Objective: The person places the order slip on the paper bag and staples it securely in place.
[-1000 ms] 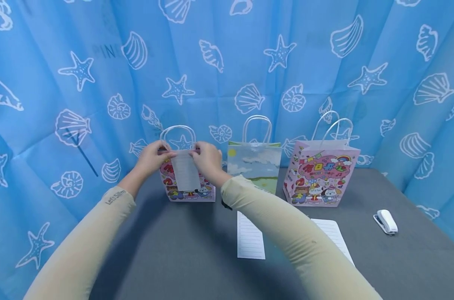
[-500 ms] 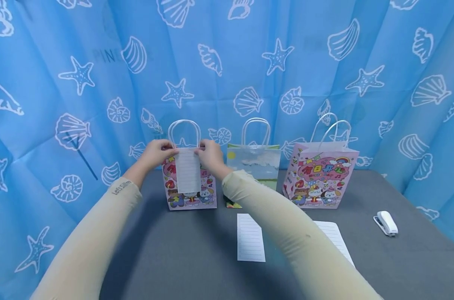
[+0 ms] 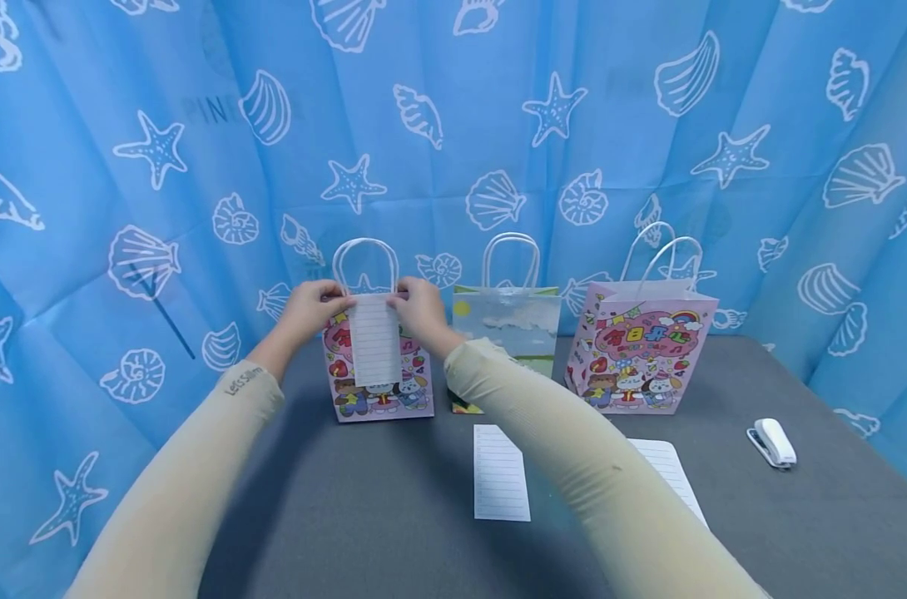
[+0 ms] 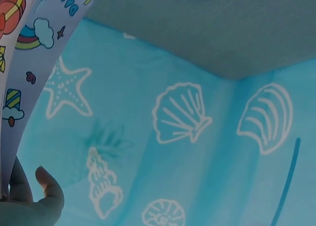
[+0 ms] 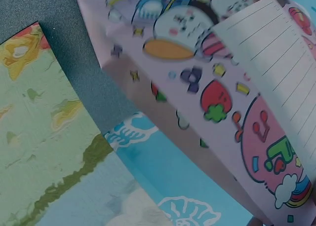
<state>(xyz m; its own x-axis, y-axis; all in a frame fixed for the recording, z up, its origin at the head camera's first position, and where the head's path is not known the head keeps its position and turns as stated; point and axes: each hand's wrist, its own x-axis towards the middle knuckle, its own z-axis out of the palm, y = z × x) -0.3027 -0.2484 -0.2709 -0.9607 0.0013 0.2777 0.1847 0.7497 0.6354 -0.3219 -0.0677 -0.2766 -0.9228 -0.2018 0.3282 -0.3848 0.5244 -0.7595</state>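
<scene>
A narrow strip of lined paper (image 3: pixel 376 345) hangs upright against the front of the left pink cartoon paper gift bag (image 3: pixel 416 393), its top edge level with the bag's rim. My left hand (image 3: pixel 310 309) pinches the strip's top left corner together with the rim, and my right hand (image 3: pixel 422 314) pinches the top right corner the same way. White rope handles (image 3: pixel 365 243) rise between the two hands. In the right wrist view the lined strip (image 5: pixel 284 53) lies along the printed front of the bag. Only part of my left hand (image 4: pixel 37 199) shows in the left wrist view.
A landscape-print gift bag (image 3: pixel 508 320) stands in the middle, partly behind my right forearm. Another pink cartoon bag (image 3: pixel 644 349) is on the right. Lined paper sheets (image 3: pixel 501 478) lie on the grey table (image 3: pixel 334 516), with a white stapler (image 3: pixel 772 443) at far right. A blue shell-print curtain (image 3: pixel 438 166) hangs behind.
Over the first half second the bag and both hands shifted slightly right, the bag's base came nearer, and the strip straightened against its front. Since then almost nothing has moved.
</scene>
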